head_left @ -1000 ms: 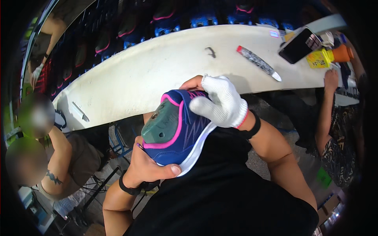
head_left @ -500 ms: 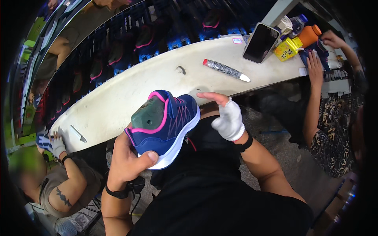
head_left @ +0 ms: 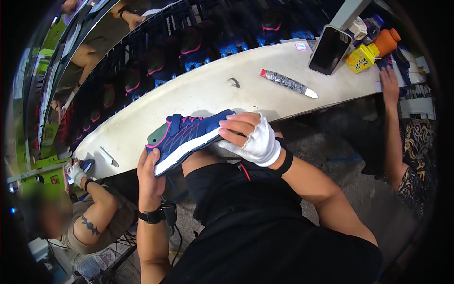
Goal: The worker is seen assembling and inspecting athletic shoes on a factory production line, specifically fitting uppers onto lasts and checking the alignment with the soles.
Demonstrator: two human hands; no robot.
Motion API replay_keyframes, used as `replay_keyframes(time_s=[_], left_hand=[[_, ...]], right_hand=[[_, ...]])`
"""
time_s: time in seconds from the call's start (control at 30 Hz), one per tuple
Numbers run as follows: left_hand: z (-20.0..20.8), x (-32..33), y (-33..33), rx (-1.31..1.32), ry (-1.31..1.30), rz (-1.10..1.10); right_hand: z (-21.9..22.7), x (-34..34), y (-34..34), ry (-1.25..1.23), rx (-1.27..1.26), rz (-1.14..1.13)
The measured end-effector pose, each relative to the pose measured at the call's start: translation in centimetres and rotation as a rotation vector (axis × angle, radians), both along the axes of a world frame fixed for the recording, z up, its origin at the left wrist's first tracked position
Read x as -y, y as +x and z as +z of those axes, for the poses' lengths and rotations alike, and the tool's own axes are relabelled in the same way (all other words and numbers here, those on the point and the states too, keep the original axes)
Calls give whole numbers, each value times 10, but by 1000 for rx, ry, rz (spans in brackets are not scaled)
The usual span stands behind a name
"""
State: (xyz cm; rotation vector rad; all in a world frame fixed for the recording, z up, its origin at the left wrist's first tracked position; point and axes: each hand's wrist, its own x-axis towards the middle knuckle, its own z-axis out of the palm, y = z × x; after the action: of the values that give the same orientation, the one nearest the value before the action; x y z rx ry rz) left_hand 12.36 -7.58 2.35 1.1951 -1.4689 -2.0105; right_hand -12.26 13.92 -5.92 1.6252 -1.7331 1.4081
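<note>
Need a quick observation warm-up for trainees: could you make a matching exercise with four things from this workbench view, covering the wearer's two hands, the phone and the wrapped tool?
1. Left hand
2. Right hand
3. Phone
4. Wrapped tool

A. Dark screen, next to the yellow carton
B. Partly covered by a white glove, at the toe of the shoe
C. Red at one end, white at the other
D. Bare, at the shoe's heel

Pairs: 1-D, 2-B, 3-A, 4-C

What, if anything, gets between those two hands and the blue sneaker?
Nothing visible: the left hand holds the navy sneaker by its heel, and the right hand touches its toe with bare fingertips.
</note>
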Motion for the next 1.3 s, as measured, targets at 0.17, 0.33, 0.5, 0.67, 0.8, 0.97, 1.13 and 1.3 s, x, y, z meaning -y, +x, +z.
replay_keyframes(time_s=[0.17,0.33,0.5,0.67,0.8,0.97,1.13,1.3], left_hand=[[-16,-15,15,-17,-9,99],[-13,-23,22,-11,180,168],[-5,-27,14,-12,29,106],[9,-19,12,61,-236,-88],[10,-20,16,113,-292,-108],[22,-27,10,88,-378,-139],[46,-46,-2,157,-531,-175],[62,-38,-20,165,-371,-111]], right_hand=[[-19,11,16,-103,37,-22],[-25,22,17,-191,9,-29],[-12,12,-11,-77,46,138],[12,16,-65,419,369,488],[35,20,-71,657,347,494],[53,14,-45,836,172,411],[10,19,-20,294,205,378],[39,17,-39,684,549,467]])
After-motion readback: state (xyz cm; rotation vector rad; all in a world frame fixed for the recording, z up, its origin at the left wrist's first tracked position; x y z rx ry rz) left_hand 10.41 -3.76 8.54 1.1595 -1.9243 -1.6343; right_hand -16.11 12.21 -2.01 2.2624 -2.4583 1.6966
